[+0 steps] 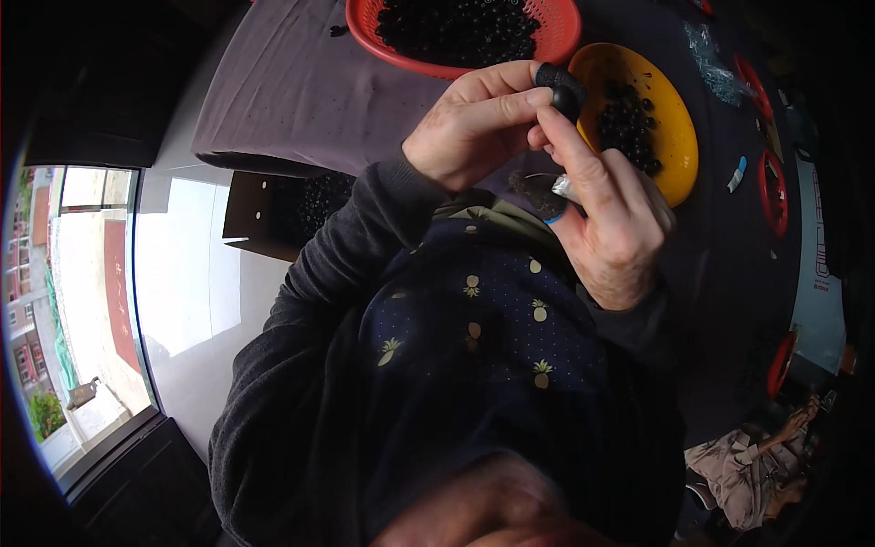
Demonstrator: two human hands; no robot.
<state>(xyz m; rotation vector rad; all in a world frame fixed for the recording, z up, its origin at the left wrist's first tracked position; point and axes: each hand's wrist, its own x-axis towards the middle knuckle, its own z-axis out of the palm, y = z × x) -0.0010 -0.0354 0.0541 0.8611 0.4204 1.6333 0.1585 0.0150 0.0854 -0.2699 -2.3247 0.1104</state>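
Observation:
My left hand [483, 114] comes in from the left in a dark sleeve. Its thumb and index finger pinch a small, round, glossy black piece [565, 100], and a black cover wraps the index fingertip. From the right, my right hand [615, 214] stretches its index finger to the piece. A small silvery tool [565, 189] shows between that hand's thumb and fingers; its shape is partly hidden. A dark cover with a blue edge sits on the right thumb. Just beyond my hands, a yellow bowl [679, 137] holds several similar black pieces [627, 123].
A red basket [365, 27] full of black pieces stands at the far edge of the cloth-covered table [292, 100]. Below it, an open cardboard box [244, 211] holds dark pieces. Clear plastic [715, 64] lies right; a person's hand [791, 424] shows lower right.

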